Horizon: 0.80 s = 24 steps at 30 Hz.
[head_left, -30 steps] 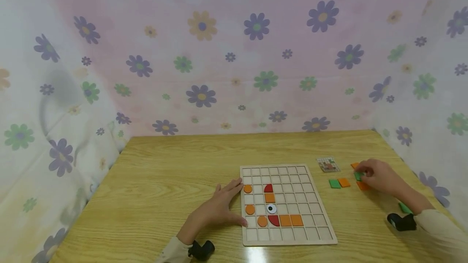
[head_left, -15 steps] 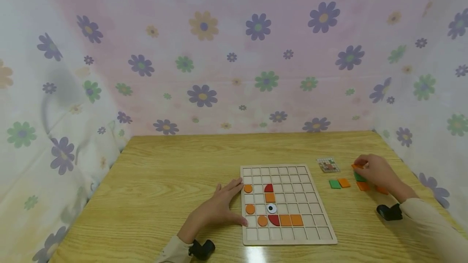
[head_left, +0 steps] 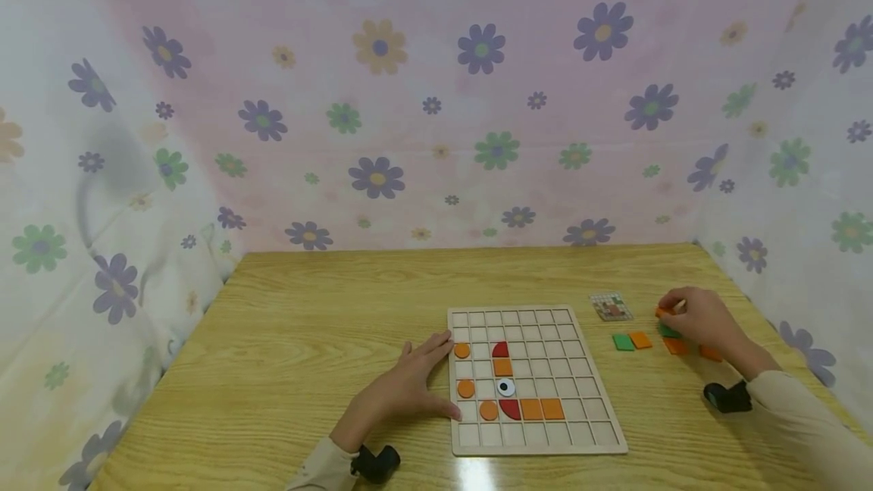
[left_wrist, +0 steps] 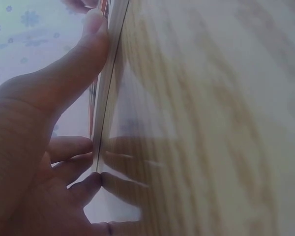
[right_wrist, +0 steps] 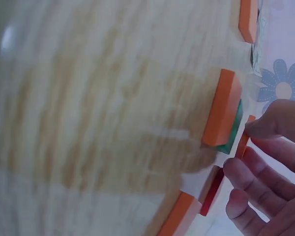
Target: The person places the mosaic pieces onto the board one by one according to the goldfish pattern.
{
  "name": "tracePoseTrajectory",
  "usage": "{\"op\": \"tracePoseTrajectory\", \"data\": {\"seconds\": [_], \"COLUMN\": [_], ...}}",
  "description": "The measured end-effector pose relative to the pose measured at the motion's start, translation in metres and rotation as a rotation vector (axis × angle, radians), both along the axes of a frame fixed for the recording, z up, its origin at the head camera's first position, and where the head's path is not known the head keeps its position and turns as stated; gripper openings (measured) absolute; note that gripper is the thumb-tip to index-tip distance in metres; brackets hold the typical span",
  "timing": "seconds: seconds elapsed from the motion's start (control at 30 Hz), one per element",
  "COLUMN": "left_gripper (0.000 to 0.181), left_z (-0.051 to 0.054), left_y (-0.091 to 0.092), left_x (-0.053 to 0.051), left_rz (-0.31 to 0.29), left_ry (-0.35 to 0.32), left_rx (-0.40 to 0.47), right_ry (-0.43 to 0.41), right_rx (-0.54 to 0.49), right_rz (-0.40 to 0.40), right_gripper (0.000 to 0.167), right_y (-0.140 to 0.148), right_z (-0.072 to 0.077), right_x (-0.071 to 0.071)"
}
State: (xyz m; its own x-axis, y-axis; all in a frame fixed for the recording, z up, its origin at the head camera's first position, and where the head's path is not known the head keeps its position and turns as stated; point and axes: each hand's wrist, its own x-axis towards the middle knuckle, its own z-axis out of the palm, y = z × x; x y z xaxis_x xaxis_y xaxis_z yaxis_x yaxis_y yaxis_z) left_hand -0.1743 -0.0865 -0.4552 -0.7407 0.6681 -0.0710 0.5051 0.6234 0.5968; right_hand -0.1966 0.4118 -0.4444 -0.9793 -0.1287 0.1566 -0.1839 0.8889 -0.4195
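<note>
A wooden grid board (head_left: 580,432) lies on the table, with orange discs, orange squares, red quarter-round pieces and an eye disc (head_left: 505,387) in some cells. My left hand (head_left: 408,385) rests at its left edge, thumb and fingers spread apart and touching the frame, as the left wrist view also shows. Over at the right, my right hand (head_left: 702,320) pinches an orange square tile (right_wrist: 243,140) between thumb and fingertip. Close to that hand are a green tile (head_left: 668,331), an orange tile (head_left: 675,346) and, in the right wrist view, a red piece (right_wrist: 212,191).
A small pattern card (head_left: 611,307) lies beyond the board's right side. Between board and right hand sit a green square (head_left: 624,342) and an orange square (head_left: 640,340). Another orange tile (head_left: 711,353) is beside the right wrist. Flowered cloth (head_left: 436,97) surrounds the table.
My right hand has shifted slightly left and away from me, from over the green tile to the orange one behind it. The left hand and board have stayed in place.
</note>
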Motion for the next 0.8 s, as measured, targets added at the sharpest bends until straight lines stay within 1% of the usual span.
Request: {"op": "tracePoseTrajectory", "data": {"seconds": [0.2, 0.4, 0.5, 0.6, 0.73, 0.8], "left_gripper": [0.107, 0.108, 0.108, 0.108, 0.107, 0.107], "left_z": [-0.001, -0.001, -0.001, -0.001, 0.000, 0.000], "left_y": [-0.001, -0.001, -0.001, 0.000, 0.000, 0.000], "left_x": [0.001, 0.001, 0.001, 0.002, 0.001, 0.002], "left_rz": [0.001, 0.004, -0.004, -0.008, -0.006, -0.006], "left_ry": [-0.005, -0.006, -0.007, -0.004, 0.002, 0.004], "left_rx": [0.007, 0.004, 0.012, 0.016, 0.017, 0.013], "right_ry": [0.046, 0.083, 0.092, 0.129, 0.180, 0.190], "right_rx": [-0.011, -0.041, -0.058, -0.040, -0.040, -0.044], "right_rz": [0.013, 0.074, 0.100, 0.124, 0.174, 0.195], "right_gripper": [0.016, 0.014, 0.015, 0.014, 0.015, 0.015], "right_y": [-0.005, -0.012, -0.021, -0.031, -0.044, -0.050], "right_z": [0.003, 0.005, 0.008, 0.012, 0.015, 0.016], "right_x": [0.004, 0.008, 0.013, 0.016, 0.019, 0.021]}}
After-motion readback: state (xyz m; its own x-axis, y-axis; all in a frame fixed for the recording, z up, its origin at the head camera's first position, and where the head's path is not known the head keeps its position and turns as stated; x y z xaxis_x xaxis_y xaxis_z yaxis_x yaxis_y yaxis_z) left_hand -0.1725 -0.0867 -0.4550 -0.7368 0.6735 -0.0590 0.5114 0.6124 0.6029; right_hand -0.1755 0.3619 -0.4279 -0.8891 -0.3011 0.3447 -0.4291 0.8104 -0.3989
